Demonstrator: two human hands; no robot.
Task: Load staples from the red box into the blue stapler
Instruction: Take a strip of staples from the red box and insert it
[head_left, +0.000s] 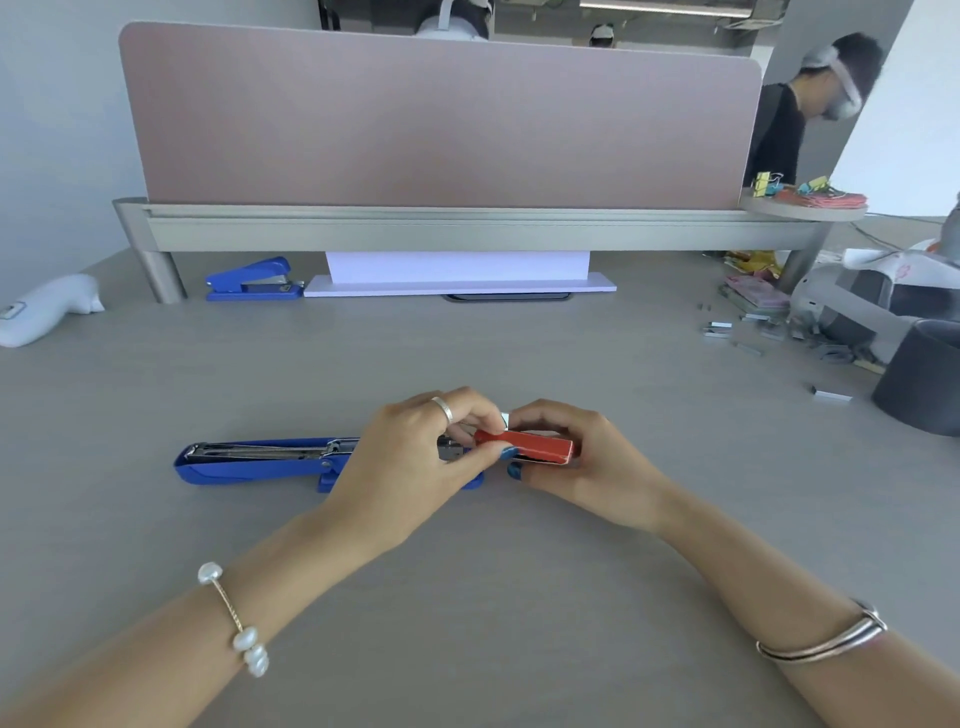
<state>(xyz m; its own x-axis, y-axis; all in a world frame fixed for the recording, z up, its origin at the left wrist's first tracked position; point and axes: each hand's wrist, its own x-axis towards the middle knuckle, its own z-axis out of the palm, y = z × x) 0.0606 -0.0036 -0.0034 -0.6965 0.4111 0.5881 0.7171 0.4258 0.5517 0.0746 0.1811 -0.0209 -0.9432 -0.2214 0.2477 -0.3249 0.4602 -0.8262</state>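
Holding the red box (524, 446) just above the desk (467, 597), the right hand (587, 462) grips it along its length, while the left hand (415, 457) pinches at the box's near end, where a glint of metal shows. Directly behind the hands lies the blue stapler (260, 460), opened flat, its magazine channel exposed and apparently empty. Judgement: stapler prepared, staples being extracted; insertion and closing remain. Farther off, loose staple strips (719, 329) lie at right, and a second stapler (254, 280) rests beneath the partition.

Left hand (415, 457) hides the blue stapler's (249, 460) middle.
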